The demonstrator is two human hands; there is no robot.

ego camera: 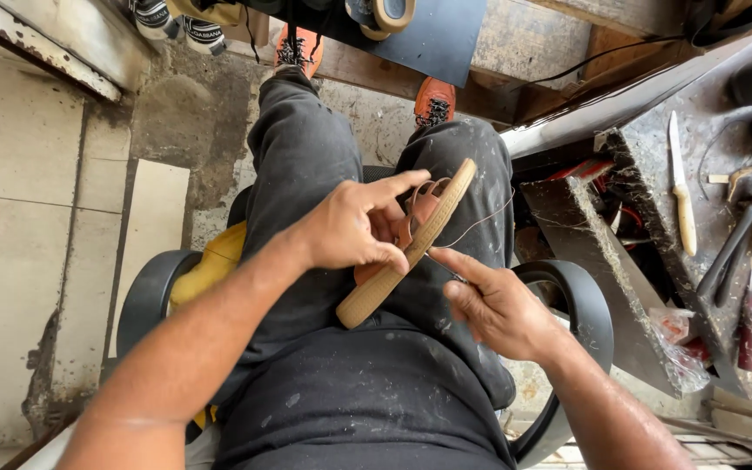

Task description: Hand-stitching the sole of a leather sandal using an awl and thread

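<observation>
your left hand grips the tan sandal over your lap; right hand pinches a thin thread, knife on counter.

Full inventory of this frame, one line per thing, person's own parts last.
sandal: 1, tan sole with orange-brown straps, held edge-up over the lap
thread: 1, thin, pale, runs from the sandal toward the right
chair: 1, black armrests, under the person
yellow cushion: 1, on the seat, left side
knife: 1, pale handle, on the workbench at right
hammer: 1, dark, on the workbench
workbench: 1, grey, dirty, right edge
tape roll: 1, tan, top centre
orange shoes: 2, on the person's feet
left hand: in a grip on the sandal
right hand: fingers by the sole's edge, pinching the thread
</observation>
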